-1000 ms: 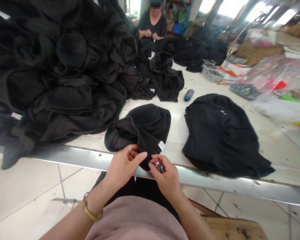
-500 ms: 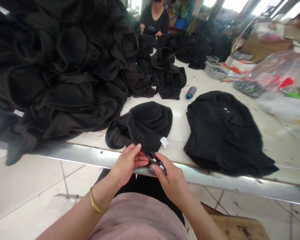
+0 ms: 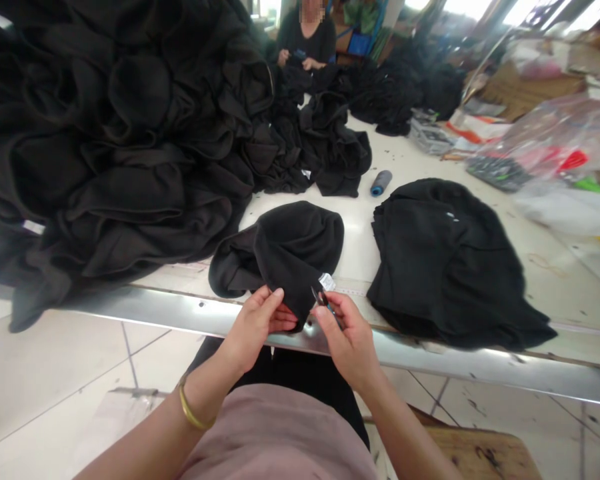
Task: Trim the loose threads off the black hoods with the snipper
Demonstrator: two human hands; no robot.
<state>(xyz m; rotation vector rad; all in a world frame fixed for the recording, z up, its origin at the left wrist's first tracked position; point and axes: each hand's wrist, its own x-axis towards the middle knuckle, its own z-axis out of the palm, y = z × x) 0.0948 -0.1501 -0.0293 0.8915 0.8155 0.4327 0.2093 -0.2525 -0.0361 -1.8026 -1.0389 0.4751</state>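
Here we are at the table's front edge, and the left hand [image 3: 254, 325] has a fold of the black knit piece [image 3: 285, 257] pinched between thumb and fingers, right at its lower corner. That corner hangs just over the steel table edge [image 3: 200, 308], with the rest of the piece bunched on the tabletop. Over to the right, the right hand [image 3: 351, 335] is closed around small thread snips [image 3: 321, 298], their dark tips poking up and left, touching or just beside the fabric; from this angle I can't tell which. Just above those tips sits a white label [image 3: 327, 282], stitched at the edge of the knit. The two hands are close together, only that corner between them. A gold bangle [image 3: 193, 413] circles the left wrist.

Beyond the hands, a huge heap of black garments [image 3: 105, 153] fills the upper left, and a second black garment [image 3: 453, 267] lies flat to the right. A grey spool of thread [image 3: 381, 183] with a blue end stands out on the white tabletop, lying on its side. Top centre, a co-worker [image 3: 305, 33] works with both hands at more black cloth, and clear plastic bags [image 3: 550, 140] crowd the upper right.
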